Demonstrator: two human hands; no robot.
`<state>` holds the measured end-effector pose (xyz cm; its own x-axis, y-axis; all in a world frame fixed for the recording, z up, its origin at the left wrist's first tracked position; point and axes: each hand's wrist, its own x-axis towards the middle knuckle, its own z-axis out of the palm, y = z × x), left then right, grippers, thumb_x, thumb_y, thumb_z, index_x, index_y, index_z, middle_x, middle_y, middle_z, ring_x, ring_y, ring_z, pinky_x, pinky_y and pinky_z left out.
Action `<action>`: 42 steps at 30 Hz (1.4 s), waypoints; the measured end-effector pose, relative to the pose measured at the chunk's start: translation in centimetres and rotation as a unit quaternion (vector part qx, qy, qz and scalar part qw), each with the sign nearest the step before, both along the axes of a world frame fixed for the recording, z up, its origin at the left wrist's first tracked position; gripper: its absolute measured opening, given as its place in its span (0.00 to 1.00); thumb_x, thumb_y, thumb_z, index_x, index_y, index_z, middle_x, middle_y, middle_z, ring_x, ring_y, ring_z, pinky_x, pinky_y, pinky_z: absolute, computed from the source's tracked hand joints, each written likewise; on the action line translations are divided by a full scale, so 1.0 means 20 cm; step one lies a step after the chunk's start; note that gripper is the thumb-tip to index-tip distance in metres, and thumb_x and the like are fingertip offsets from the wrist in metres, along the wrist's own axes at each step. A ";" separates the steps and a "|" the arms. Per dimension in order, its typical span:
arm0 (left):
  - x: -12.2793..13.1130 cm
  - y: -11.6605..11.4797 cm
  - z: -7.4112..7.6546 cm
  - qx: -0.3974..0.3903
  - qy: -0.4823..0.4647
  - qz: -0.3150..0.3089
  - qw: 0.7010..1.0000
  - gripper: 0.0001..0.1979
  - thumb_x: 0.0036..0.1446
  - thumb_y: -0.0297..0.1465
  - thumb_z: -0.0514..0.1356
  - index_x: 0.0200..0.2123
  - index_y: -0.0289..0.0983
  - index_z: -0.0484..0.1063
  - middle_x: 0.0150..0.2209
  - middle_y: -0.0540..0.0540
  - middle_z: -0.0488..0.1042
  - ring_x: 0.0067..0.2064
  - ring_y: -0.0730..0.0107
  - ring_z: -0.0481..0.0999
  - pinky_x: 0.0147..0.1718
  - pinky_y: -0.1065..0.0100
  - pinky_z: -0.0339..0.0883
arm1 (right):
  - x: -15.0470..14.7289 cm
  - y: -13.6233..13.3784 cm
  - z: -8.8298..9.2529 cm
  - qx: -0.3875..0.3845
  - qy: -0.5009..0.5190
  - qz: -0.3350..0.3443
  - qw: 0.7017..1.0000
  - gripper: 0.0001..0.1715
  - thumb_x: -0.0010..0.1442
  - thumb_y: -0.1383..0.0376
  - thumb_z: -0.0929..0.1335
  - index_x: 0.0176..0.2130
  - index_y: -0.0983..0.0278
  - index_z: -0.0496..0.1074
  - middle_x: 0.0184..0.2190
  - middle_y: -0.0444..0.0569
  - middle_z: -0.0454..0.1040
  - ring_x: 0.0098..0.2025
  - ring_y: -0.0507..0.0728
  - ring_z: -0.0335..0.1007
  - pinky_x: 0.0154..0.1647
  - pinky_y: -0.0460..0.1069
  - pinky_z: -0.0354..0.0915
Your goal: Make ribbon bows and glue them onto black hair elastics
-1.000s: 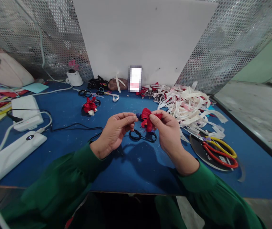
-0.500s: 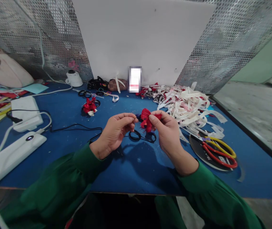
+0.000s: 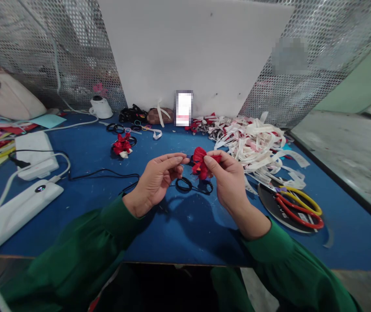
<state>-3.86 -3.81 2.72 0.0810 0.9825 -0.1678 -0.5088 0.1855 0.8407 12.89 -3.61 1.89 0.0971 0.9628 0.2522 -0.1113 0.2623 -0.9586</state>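
green sleeves (image 3: 84,242) enter from the lower edge, one per arm, soft woven fabric. both hands are raised just above the blue surface (image 3: 178,225), which is matte and flecked with pale lint.

left hand (image 3: 154,182): thumb and forefinger are narrow, pressed tip to tip just left of the red ribbon bow (image 3: 200,162). a small dark part shows between these fingers (image 3: 178,159) and the bow; whether they pinch it cannot be told.

right hand (image 3: 227,180): thumb and forefinger are closed on the right side of the bow, with the thumb tip on its upper edge. the bow is crumpled, glossy and folded into loops. it sits between the two hands, clear of the surface.

directly below the bow, two black hair ties (image 3: 185,184) lie flat as round, thin elastic rings, side by side.

to the right, scissors (image 3: 299,207) with red and yellow loop handles rest on a black disc. to the left, a white power bank (image 3: 16,210) and a black cable (image 3: 103,172) lie on the surface.

farther back, a second red bow (image 3: 122,145) lies left of centre. a loose pile of white ribbon strips (image 3: 257,138), flat and tangled, lies at the right.

a perforated metal mesh panel (image 3: 302,86) and a plain white board (image 3: 192,52) close off the rear.
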 end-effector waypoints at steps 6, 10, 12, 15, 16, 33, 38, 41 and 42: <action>0.00 0.01 -0.03 0.012 0.021 -0.003 1.000 0.17 0.43 0.37 0.76 0.29 0.33 0.74 0.26 0.51 0.72 0.25 0.80 0.67 0.26 0.75 0.61 | 0.00 0.00 0.00 0.003 0.001 0.003 1.000 0.11 0.56 0.57 0.74 0.31 0.62 0.74 0.21 0.39 0.70 0.22 0.48 0.61 0.24 0.45 0.59; 0.01 0.02 -0.04 0.051 0.017 -0.007 0.999 0.20 0.50 0.41 0.72 0.23 0.36 0.68 0.23 0.54 0.64 0.25 0.79 0.62 0.25 0.73 0.58 | -0.01 0.00 0.00 0.002 -0.001 0.007 1.000 0.11 0.56 0.58 0.74 0.31 0.62 0.75 0.20 0.39 0.69 0.22 0.48 0.61 0.24 0.45 0.58; 0.01 0.01 -0.03 0.078 0.039 0.019 0.996 0.23 0.54 0.45 0.69 0.21 0.37 0.65 0.22 0.53 0.62 0.25 0.77 0.61 0.27 0.72 0.59 | -0.01 0.00 0.00 -0.006 -0.007 0.009 1.000 0.11 0.55 0.57 0.74 0.31 0.62 0.75 0.20 0.39 0.69 0.22 0.48 0.61 0.24 0.45 0.58; 0.01 0.00 -0.02 0.125 0.112 0.058 0.984 0.15 0.53 0.44 0.70 0.30 0.37 0.77 0.32 0.48 0.75 0.33 0.73 0.70 0.33 0.71 0.62 | -0.01 -0.01 0.00 -0.015 -0.032 0.018 0.999 0.11 0.54 0.57 0.74 0.32 0.62 0.75 0.22 0.40 0.70 0.22 0.49 0.61 0.24 0.46 0.59; 0.01 -0.01 -0.01 0.140 0.136 0.054 0.979 0.15 0.52 0.42 0.71 0.36 0.38 0.79 0.37 0.47 0.77 0.37 0.71 0.72 0.35 0.71 0.63 | -0.01 -0.01 0.00 -0.017 -0.045 0.025 0.999 0.11 0.53 0.58 0.74 0.32 0.62 0.75 0.22 0.40 0.70 0.23 0.49 0.61 0.25 0.46 0.59; 0.02 -0.05 -0.01 0.195 0.264 -0.029 0.944 0.12 0.54 0.40 0.70 0.32 0.38 0.75 0.23 0.52 0.71 0.23 0.75 0.65 0.23 0.71 0.59 | 0.00 -0.02 -0.01 0.029 -0.126 0.062 0.990 0.06 0.57 0.62 0.72 0.31 0.62 0.74 0.22 0.41 0.70 0.25 0.51 0.63 0.28 0.47 0.60; 0.02 -0.03 0.00 0.169 0.212 -0.012 0.963 0.12 0.53 0.38 0.71 0.29 0.37 0.74 0.22 0.52 0.70 0.23 0.76 0.64 0.23 0.72 0.58 | -0.01 -0.01 0.00 0.002 -0.072 0.085 0.994 0.09 0.60 0.58 0.70 0.35 0.62 0.75 0.23 0.41 0.70 0.25 0.51 0.64 0.27 0.47 0.61; 0.02 -0.02 -0.01 0.160 0.186 -0.014 0.969 0.13 0.52 0.39 0.71 0.29 0.37 0.73 0.23 0.53 0.70 0.24 0.77 0.64 0.24 0.73 0.59 | -0.01 -0.01 0.01 0.010 -0.059 0.069 0.996 0.09 0.59 0.58 0.70 0.34 0.61 0.73 0.25 0.41 0.69 0.26 0.50 0.64 0.29 0.46 0.63; 0.01 -0.02 -0.01 0.159 0.181 -0.023 0.970 0.14 0.54 0.40 0.70 0.29 0.36 0.73 0.23 0.53 0.69 0.23 0.77 0.63 0.24 0.73 0.58 | -0.01 -0.01 0.01 0.011 -0.059 0.066 0.996 0.08 0.59 0.59 0.70 0.33 0.61 0.72 0.24 0.41 0.69 0.26 0.50 0.63 0.29 0.46 0.62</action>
